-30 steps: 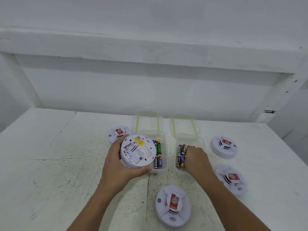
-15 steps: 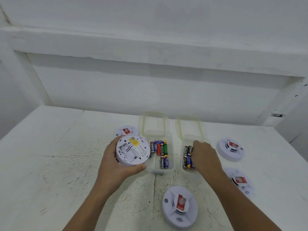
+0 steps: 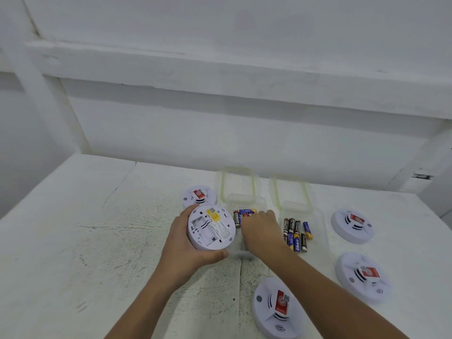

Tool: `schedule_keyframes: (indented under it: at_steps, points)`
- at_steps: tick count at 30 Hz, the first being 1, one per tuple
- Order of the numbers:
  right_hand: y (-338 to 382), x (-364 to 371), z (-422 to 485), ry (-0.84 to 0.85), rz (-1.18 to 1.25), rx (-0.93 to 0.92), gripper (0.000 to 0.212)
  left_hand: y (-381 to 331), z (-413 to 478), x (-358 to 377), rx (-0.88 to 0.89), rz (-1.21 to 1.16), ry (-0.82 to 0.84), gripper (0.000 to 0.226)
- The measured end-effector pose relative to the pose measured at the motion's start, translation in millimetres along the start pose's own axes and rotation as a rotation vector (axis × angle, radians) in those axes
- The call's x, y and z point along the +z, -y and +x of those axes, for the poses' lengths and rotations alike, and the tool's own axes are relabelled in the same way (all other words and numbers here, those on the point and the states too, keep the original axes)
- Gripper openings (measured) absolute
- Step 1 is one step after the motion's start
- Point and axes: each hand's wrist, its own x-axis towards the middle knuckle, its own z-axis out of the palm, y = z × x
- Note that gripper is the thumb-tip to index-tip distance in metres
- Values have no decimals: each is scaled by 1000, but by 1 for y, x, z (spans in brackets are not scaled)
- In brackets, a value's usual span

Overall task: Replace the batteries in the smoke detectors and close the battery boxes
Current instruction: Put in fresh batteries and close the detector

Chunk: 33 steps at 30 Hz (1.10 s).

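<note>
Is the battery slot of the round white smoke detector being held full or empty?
Empty, apparently: the round white smoke detector in the left hand shows a bare white slot, no batteries inside.

White detectors (image 3: 352,226), red labels (image 3: 356,218)

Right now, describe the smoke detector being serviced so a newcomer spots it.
On the white table, look left of the left clear battery box: the smoke detector gripped in the left hand. Unlike the four other detectors, face-up with red labels, it shows its back: yellow sticker, open battery bay.
</note>
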Motion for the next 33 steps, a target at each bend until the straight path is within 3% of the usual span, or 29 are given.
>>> schedule_keyframes:
  at_steps: [5, 15, 21, 24, 27, 33]
  points:
    - [0, 1, 5, 41, 23, 17, 27, 0, 2, -4, 7, -16, 48, 88]
    - [4, 2, 5, 37, 0, 3, 13, 0, 2, -8, -43, -86, 149, 89]
    - [0, 4, 11, 53, 131, -65, 22, 6, 2, -11, -74, -92, 188, 95]
    - [-6, 3, 9, 28, 293, -99, 27, 8, 2, -11, -80, -74, 204, 94]
    - [-19, -4, 8, 14, 638, -73, 29, 9, 3, -10, -80, -61, 217, 91]
    - [-38, -18, -1, -116, 1250, 115, 23, 10, 5, -9, -81, -23, 257, 88]
